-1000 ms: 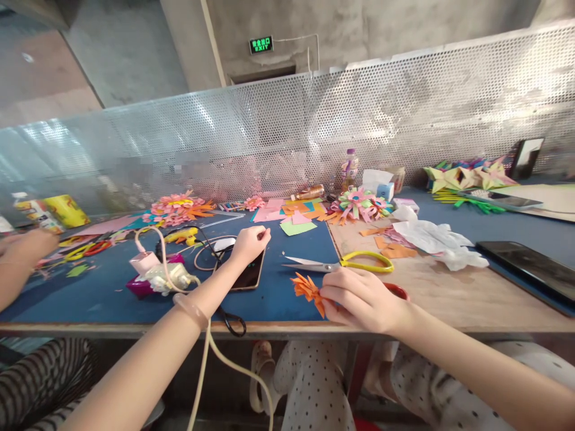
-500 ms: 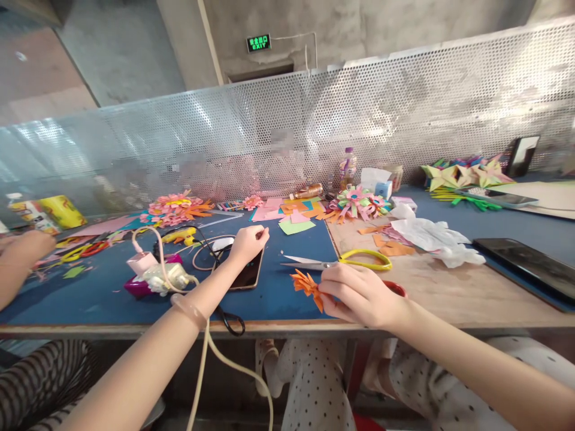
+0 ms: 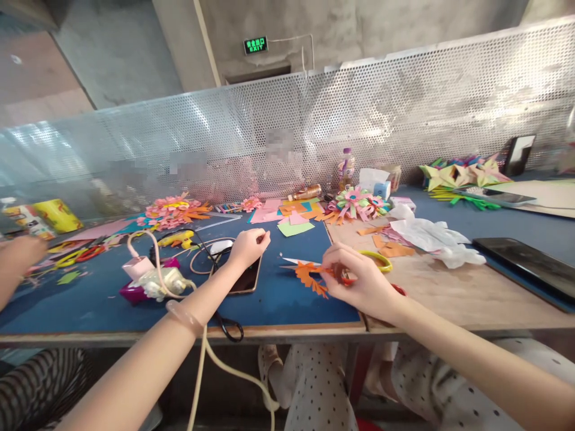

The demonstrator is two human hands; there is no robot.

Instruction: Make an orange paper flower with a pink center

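Note:
My right hand (image 3: 353,278) pinches a fringed orange paper flower (image 3: 309,278) by its near end, above the table. Behind and under that hand lies a pair of scissors (image 3: 380,258), blades pointing left, one handle loop yellow; part of it is covered by my fingers. A red loop (image 3: 399,290) shows beside my wrist. My left hand (image 3: 249,248) is closed, fingers curled, over a dark phone (image 3: 246,280) lying on the table. What those fingers hold, if anything, is hidden.
Charger cables and a power strip (image 3: 155,280) lie left of my left arm, near a yellow glue gun (image 3: 177,239). Coloured paper (image 3: 296,228), paper flowers (image 3: 357,203) and crumpled tissue (image 3: 431,236) spread behind. Another person's hand (image 3: 20,257) is at far left.
My right hand has turned the orange paper flower, so its fringe now spreads downward and to the left. My left hand stays closed in nearly the same place.

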